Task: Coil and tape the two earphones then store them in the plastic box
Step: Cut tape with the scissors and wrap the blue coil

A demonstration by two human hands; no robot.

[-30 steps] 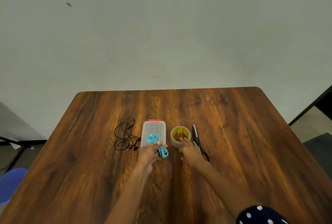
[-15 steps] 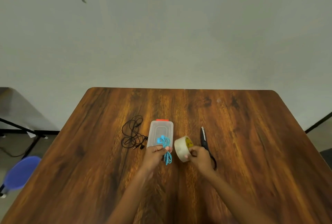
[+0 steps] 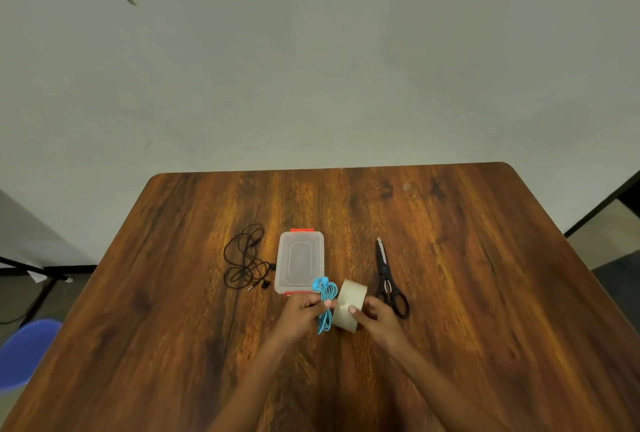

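My left hand (image 3: 300, 314) pinches the coiled blue earphones (image 3: 326, 300) just in front of the clear plastic box (image 3: 300, 261), whose lid with red clips is on. My right hand (image 3: 375, 317) holds the roll of tape (image 3: 349, 304) lifted off the table, its side almost touching the blue coil. The black earphones (image 3: 245, 262) lie loose and tangled on the wood to the left of the box.
Black scissors (image 3: 388, 279) lie to the right of the tape roll, blades pointing away from me. The wooden table (image 3: 485, 293) ends at a wall behind. A blue chair (image 3: 24, 352) stands off the table's left edge.
My right hand has picked the tape roll up off the table and brought it left, next to the blue earphones in my left hand. The camera view shifted.
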